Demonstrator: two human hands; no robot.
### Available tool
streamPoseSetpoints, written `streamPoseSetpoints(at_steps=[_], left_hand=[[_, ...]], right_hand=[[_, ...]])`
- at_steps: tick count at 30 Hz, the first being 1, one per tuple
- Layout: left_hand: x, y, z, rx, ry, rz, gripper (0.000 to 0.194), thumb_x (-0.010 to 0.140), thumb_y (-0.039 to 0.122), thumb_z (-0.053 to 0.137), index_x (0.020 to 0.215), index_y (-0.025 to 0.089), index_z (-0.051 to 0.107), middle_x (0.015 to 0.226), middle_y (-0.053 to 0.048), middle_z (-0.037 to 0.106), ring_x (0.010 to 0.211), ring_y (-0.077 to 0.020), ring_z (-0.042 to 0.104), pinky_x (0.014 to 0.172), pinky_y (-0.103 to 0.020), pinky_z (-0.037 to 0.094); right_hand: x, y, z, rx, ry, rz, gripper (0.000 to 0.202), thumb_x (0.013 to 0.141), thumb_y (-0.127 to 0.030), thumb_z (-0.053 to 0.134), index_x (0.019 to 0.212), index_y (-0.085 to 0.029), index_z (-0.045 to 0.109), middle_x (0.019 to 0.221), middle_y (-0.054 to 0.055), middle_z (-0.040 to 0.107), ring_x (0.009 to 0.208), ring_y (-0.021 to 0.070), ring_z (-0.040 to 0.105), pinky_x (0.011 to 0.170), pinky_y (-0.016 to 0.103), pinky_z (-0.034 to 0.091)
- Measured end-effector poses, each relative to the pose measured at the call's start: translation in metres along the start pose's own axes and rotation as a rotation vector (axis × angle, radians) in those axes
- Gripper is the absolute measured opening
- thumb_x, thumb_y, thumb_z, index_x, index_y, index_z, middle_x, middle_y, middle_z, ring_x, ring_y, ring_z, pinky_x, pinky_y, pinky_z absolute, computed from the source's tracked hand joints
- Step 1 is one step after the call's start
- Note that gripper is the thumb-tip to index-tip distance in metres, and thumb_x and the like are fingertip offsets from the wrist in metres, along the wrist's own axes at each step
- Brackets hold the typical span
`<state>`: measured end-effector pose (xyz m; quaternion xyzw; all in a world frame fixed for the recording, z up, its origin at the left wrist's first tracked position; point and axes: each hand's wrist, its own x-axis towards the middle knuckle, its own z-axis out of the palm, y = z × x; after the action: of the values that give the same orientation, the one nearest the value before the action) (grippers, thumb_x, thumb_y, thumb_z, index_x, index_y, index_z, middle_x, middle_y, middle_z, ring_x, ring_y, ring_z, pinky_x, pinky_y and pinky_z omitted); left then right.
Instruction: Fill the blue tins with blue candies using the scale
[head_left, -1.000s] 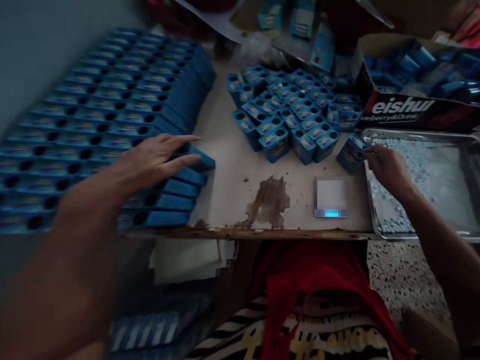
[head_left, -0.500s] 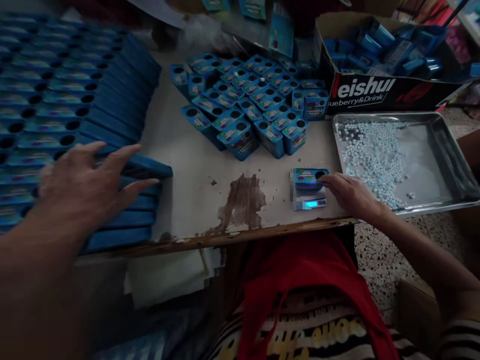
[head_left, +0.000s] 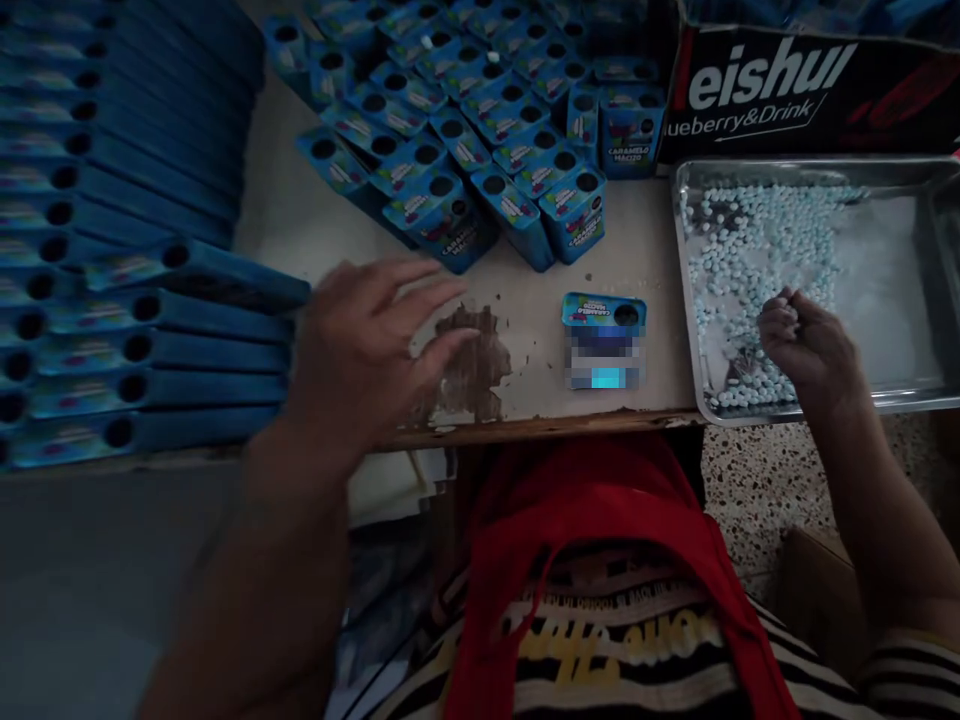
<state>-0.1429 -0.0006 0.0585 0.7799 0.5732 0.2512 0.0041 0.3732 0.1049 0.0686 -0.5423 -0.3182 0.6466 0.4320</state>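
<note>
Stacked boxes (head_left: 232,318): blue sides, lighter blue ends marked with black circles
Grouped boxes (head_left: 574,215): bright blue, white lettering, green and purplish print, black circles
Lone box (head_left: 589,309): light blue end, white lettering, one black circle
Display (head_left: 607,378): glowing cyan
Pellets (head_left: 802,225): white and pale aqua
Tray (head_left: 885,300): silvery grey
Carton (head_left: 757,105): black, white lettering, red accents
Tabletop (head_left: 652,260): off-white, brown patch
Apron (head_left: 600,490): solid red
Shirt (head_left: 630,665): black and cream stripes, yellow lettering
Floor (head_left: 757,485): pale, dark-speckled

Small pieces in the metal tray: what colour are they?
Small pieces: whitish to pale blue, best in head view.
</note>
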Motion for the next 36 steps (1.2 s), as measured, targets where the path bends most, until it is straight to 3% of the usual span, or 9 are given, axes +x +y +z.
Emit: streamPoseSetpoints(at_steps=[5, 8, 12, 17, 21, 25, 28, 31, 36], left_hand=[[0.011, 0.057, 0.031, -0.343, 0.103, -0.117, 0.059, 0.098, 0.059, 0.09, 0.146, 0.028, 0.074, 0.135, -0.007, 0.082, 0.127, -0.0285, 0.078, 0.116, -0.047, 0.064], [0.014, 0.076, 0.054, -0.552, 0.086, -0.252, 0.072, 0.094, 0.061, 0.094, 0.152, 0.028, 0.068, 0.138, -0.009, 0.081, 0.131, -0.0291, 0.079, 0.116, -0.048, 0.066], [0.019, 0.085, 0.072, -0.667, 0.015, -0.356, 0.083, 0.085, 0.056, 0.101, 0.153, 0.027, 0.062, 0.147, -0.012, 0.077, 0.141, -0.0333, 0.074, 0.121, -0.052, 0.064], [0.027, 0.086, 0.077, -0.788, -0.041, -0.332, 0.079, 0.086, 0.061, 0.099, 0.147, 0.025, 0.065, 0.148, -0.012, 0.076, 0.136, -0.0313, 0.076, 0.122, -0.05, 0.063], [0.033, 0.088, 0.081, -0.809, -0.082, -0.313, 0.069, 0.088, 0.065, 0.095, 0.139, 0.024, 0.072, 0.137, -0.01, 0.08, 0.128, -0.0306, 0.078, 0.117, -0.045, 0.063], [0.044, 0.095, 0.08, -0.8, -0.143, -0.278, 0.051, 0.097, 0.056, 0.087, 0.133, 0.023, 0.074, 0.124, -0.006, 0.083, 0.119, -0.0273, 0.079, 0.111, -0.038, 0.063], [0.057, 0.101, 0.072, -0.735, -0.181, -0.206, 0.044, 0.099, 0.045, 0.086, 0.136, 0.025, 0.073, 0.127, -0.006, 0.081, 0.12, -0.0276, 0.078, 0.109, -0.037, 0.063], [0.078, 0.11, 0.061, -0.57, -0.177, -0.007, 0.032, 0.103, 0.028, 0.076, 0.134, 0.027, 0.075, 0.131, -0.007, 0.079, 0.124, -0.0292, 0.075, 0.114, -0.043, 0.062], [0.124, 0.143, 0.047, -0.168, 0.056, 0.435, 0.037, 0.111, 0.016, 0.055, 0.137, 0.031, 0.077, 0.134, -0.006, 0.078, 0.124, -0.0289, 0.07, 0.123, -0.05, 0.055]], right_hand=[[-0.006, 0.004, 0.02, -0.044, -0.128, 0.046, 0.026, 0.098, -0.028, 0.081, 0.08, -0.023, 0.062, 0.079, -0.003, 0.056, 0.06, 0.0059, 0.035, 0.054, 0.023, 0.027], [-0.001, -0.002, 0.038, -0.045, -0.166, 0.023, 0.019, 0.099, -0.031, 0.082, 0.086, -0.025, 0.068, 0.084, -0.002, 0.063, 0.061, 0.0076, 0.04, 0.053, 0.025, 0.031], [0.006, -0.005, 0.063, 0.005, -0.211, 0.048, 0.02, 0.1, -0.036, 0.083, 0.089, -0.027, 0.07, 0.086, -0.001, 0.067, 0.063, 0.0097, 0.046, 0.052, 0.024, 0.034], [0.003, -0.002, 0.087, 0.02, -0.25, 0.101, 0.035, 0.101, -0.045, 0.086, 0.083, -0.025, 0.064, 0.088, 0.002, 0.068, 0.065, 0.0113, 0.051, 0.048, 0.022, 0.04], [0.0, -0.001, 0.094, 0.139, -0.207, 0.186, 0.021, 0.108, -0.031, 0.076, 0.09, -0.024, 0.069, 0.079, -0.002, 0.061, 0.058, 0.0074, 0.046, 0.046, 0.015, 0.04], [-0.004, 0.005, 0.097, 0.228, -0.147, 0.302, 0.016, 0.111, -0.022, 0.067, 0.095, -0.02, 0.071, 0.076, -0.002, 0.059, 0.055, 0.0056, 0.046, 0.047, 0.011, 0.042], [-0.011, 0.015, 0.099, 0.261, -0.105, 0.288, 0.013, 0.107, -0.02, 0.071, 0.095, -0.018, 0.072, 0.079, 0.0, 0.062, 0.061, 0.0066, 0.055, 0.052, 0.012, 0.049], [-0.016, 0.026, 0.1, 0.266, -0.073, 0.186, 0.011, 0.105, -0.022, 0.074, 0.095, -0.017, 0.076, 0.083, 0.003, 0.068, 0.069, 0.0094, 0.061, 0.058, 0.015, 0.055], [-0.016, 0.034, 0.102, 0.344, -0.061, 0.183, 0.012, 0.104, -0.027, 0.078, 0.095, -0.021, 0.073, 0.084, 0.002, 0.072, 0.068, 0.0112, 0.061, 0.053, 0.019, 0.052]])
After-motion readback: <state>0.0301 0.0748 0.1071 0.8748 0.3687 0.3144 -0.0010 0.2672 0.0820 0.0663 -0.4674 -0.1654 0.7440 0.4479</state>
